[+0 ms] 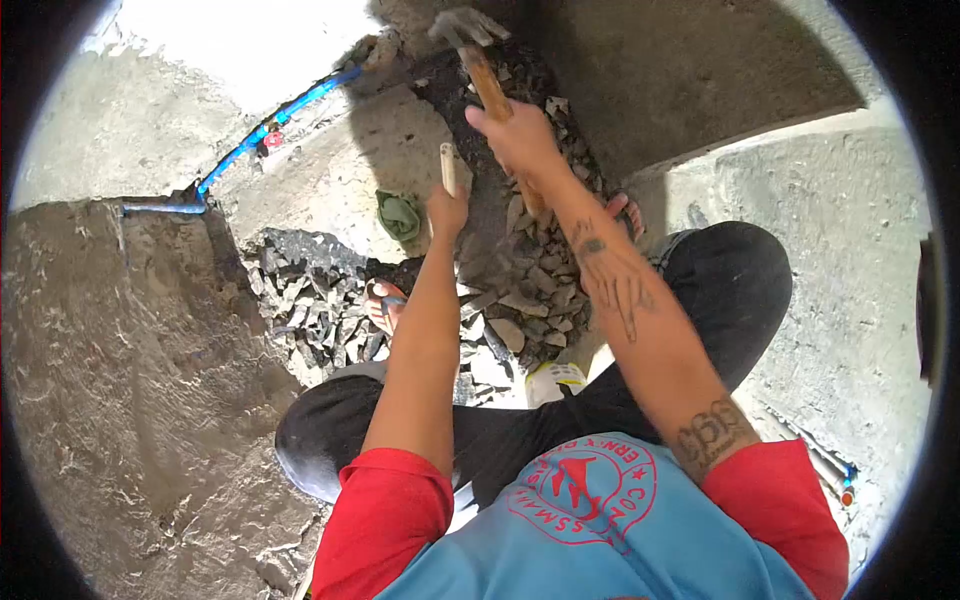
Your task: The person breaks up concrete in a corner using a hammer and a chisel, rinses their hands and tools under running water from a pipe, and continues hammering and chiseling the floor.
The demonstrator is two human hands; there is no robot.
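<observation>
My right hand (525, 145) is wrapped round the wooden handle of a claw hammer (485, 85), whose metal head is raised at the top of the view and slightly blurred. Lower and to the left, my left hand (447, 212) grips a chisel (447, 168); its pale round end sticks up above the fist, and its lower end is hidden. The hammer head is apart from the chisel. Close to the left hand, a crumpled green cloth (400, 216) lies on a pale concrete slab (345, 165). Broken concrete pieces (545, 290) lie below the hands.
A blue pipe (240, 150) with a red valve handle (273, 138) runs along the upper left. More rubble (310, 300) lies beside my sandalled foot (383, 303). Rough concrete (130, 400) spreads at left. An orange-ended pipe (847, 495) shows at lower right.
</observation>
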